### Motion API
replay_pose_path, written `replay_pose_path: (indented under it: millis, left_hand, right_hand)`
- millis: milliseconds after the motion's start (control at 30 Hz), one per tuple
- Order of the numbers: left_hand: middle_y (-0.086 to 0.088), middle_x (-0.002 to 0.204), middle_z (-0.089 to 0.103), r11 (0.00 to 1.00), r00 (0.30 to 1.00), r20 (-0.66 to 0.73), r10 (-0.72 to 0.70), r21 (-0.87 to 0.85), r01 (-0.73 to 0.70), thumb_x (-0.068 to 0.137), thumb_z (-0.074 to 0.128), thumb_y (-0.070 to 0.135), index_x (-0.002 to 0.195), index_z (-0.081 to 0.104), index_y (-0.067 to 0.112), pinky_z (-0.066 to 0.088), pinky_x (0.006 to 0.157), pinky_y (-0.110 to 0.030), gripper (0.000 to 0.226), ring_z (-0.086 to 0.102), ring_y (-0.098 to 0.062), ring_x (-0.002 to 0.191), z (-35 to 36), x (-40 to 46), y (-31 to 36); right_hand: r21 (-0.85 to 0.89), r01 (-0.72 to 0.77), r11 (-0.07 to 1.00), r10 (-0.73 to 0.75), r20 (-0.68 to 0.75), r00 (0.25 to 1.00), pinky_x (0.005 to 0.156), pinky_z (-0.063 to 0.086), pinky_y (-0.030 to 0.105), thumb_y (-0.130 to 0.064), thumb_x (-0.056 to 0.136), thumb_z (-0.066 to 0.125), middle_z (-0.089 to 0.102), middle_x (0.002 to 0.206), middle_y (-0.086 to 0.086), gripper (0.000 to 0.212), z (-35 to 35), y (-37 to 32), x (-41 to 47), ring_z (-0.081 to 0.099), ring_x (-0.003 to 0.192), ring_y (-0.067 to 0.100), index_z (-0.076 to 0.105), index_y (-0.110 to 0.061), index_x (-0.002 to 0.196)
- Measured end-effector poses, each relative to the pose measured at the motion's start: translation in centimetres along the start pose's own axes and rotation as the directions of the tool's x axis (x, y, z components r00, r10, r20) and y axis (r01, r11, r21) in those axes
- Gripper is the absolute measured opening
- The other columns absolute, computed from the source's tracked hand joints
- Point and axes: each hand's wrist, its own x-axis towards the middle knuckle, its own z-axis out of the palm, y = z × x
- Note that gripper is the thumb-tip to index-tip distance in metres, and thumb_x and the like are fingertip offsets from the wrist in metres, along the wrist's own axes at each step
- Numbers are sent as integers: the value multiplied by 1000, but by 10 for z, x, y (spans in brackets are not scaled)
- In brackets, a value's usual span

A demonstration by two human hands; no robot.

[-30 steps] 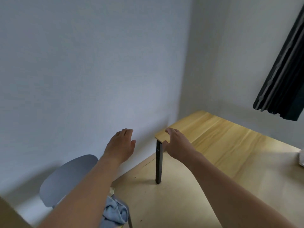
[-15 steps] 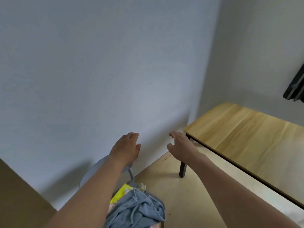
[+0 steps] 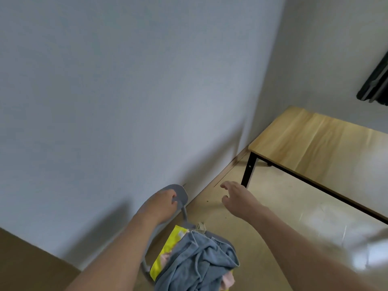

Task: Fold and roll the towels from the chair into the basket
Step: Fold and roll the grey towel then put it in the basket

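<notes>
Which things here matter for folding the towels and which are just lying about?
For the job:
- towels, heaped on the chair seat
- chair
- left hand, on the chair back
- right hand, open over the floor

Just there:
- wooden table
- dark curtain

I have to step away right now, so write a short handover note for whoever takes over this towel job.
Left hand: at the top of the chair backrest, fingers curled at its edge; whether it grips is unclear.
Right hand: open, empty, held over the floor between chair and wooden table.
Towels: a crumpled pile on the chair seat, blue on top, yellow and pink beneath.
Basket: not in view.
Done: nothing folded or rolled that can be seen.
Left: take a towel, fold, roll, place in basket; repeat for the rest.
</notes>
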Motion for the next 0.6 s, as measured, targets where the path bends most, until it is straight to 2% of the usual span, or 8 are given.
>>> replay_pose_path:
  millis: [100, 267, 367, 467, 567, 600]
  left_hand:
    - [-4, 106, 66, 999, 993, 118, 13, 28, -16, 92, 43, 21, 104, 63, 16, 41, 74, -27, 23, 60, -23, 97, 45, 23, -27]
    - [-5, 118, 63, 1000, 952, 306, -25, 1, 26, 89, 48, 26, 113, 60, 17, 46, 83, -29, 28, 59, -24, 106, 156, 76, -96]
    - [-5, 117, 63, 997, 922, 382, -68, -13, 79, 84, 48, 29, 113, 60, 19, 51, 87, -32, 33, 63, -24, 102, 230, 102, -139]
    - [-3, 115, 62, 996, 905, 419, -65, -26, 84, 86, 50, 29, 114, 59, 21, 48, 78, -25, 31, 63, -22, 97, 297, 124, -172]
    - [-2, 98, 63, 996, 900, 434, -25, -61, 57, 85, 55, 30, 97, 58, 22, 38, 60, -22, 15, 60, -20, 89, 351, 137, -195]
    - [-4, 96, 64, 997, 896, 444, -4, -67, 37, 83, 58, 32, 99, 57, 21, 37, 56, -22, 19, 60, -21, 88, 368, 141, -202]
  right_hand:
    - [-20, -27, 999, 28, 67, 997, 104, 41, 31, -9, 94, 42, 47, 141, 5, 46, 54, 6, 25, 49, 125, 21, 44, -14, 139]
    - [-76, -56, 996, 69, 188, 980, 105, 41, 29, -11, 95, 42, 51, 138, 4, 42, 176, 42, 90, 49, 125, 19, 47, -14, 136]
    - [-111, -48, 993, 76, 258, 963, 101, 42, 31, -13, 95, 42, 53, 135, 7, 40, 259, 72, 128, 49, 122, 23, 48, -13, 134]
    - [-124, -40, 991, 78, 314, 946, 101, 42, 34, -19, 96, 42, 50, 139, 7, 42, 338, 108, 162, 48, 124, 25, 45, -16, 137]
    - [-163, -19, 987, 79, 370, 926, 108, 35, 34, -20, 96, 43, 40, 149, 6, 48, 401, 141, 187, 39, 134, 25, 37, -15, 143]
    - [-181, -14, 983, 83, 379, 922, 107, 35, 34, -20, 96, 43, 40, 148, 7, 48, 417, 152, 193, 40, 134, 25, 37, -14, 143]
